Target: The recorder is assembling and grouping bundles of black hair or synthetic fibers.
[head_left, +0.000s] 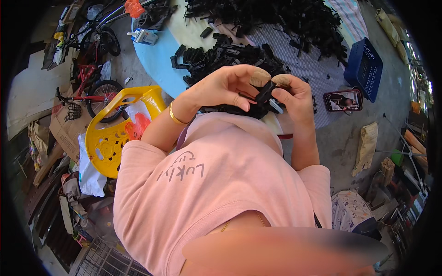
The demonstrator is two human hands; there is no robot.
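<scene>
Both hands (260, 89) raised together, fingertips pinching a small black plastic part (266, 92).

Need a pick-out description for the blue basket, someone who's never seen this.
Start at the round table heaped with small black plastic parts. Go to its right edge, past the checked cloth. The blue basket sits there, just above a phone: the only blue slotted rectangular container among black pieces.
</scene>
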